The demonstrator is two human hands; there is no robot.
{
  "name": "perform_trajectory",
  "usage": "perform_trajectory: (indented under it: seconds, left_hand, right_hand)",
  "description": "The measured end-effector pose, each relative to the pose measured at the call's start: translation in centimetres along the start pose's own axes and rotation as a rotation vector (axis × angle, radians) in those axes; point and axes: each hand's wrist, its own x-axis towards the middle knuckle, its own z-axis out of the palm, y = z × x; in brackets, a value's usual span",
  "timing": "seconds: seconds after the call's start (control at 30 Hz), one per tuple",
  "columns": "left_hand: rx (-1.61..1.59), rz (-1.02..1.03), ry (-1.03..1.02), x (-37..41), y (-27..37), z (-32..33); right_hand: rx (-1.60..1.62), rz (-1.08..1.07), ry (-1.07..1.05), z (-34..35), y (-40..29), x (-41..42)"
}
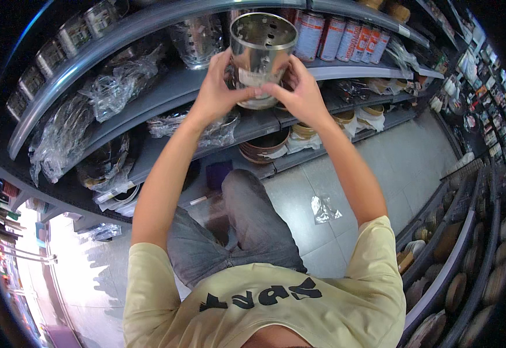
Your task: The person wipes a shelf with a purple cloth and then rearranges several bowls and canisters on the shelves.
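Observation:
Between my two hands is a shiny stainless steel utensil holder (257, 61), a round cup with holes in its wall and a pale label low on its front. Its rim faces up towards me. My left hand (221, 89) grips it from the left, and my right hand (298, 89) from the right, the thumbs nearly meeting across the front. Behind the cup, a similar perforated steel holder (198, 45) in clear plastic stands on the shelf (166, 95). Whether the held cup touches the shelf edge I cannot tell.
Orange-and-white cans (333, 39) stand right of the cup. Plastic-wrapped goods (122, 82) fill the left shelf. Bamboo steamers (303, 132) and a brown round container (264, 145) sit lower down. A clear plastic bag (325, 209) lies on the tiled floor (366, 161). Another rack (436, 269) runs along the right.

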Motion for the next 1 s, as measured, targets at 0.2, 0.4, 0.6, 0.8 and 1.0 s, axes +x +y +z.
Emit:
perform_trajectory:
  seconds: [0.2,0.4,0.6,0.8,1.0]
  left_hand:
    - [-0.114,-0.248,-0.013,2.6,-2.2,-2.1]
    - [0.048,-0.244,0.065,4.5,-5.2,-2.7]
    - [0.537,-0.285,0.172,4.5,-5.5,-2.7]
    - [0.737,-0.369,0.153,4.6,-7.3,-1.9]
    - [0.724,-0.414,0.137,6.4,-8.8,-2.0]
  right_hand:
    - [0.078,0.007,-0.077,2.2,4.4,5.1]
    - [-0.021,0.044,-0.061,3.2,7.1,8.5]
    - [-0.315,0.072,0.017,3.6,7.2,9.9]
    - [-0.252,0.087,-0.103,2.6,8.4,11.1]
    - [-0.201,0.089,-0.110,2.7,10.7,13.2]
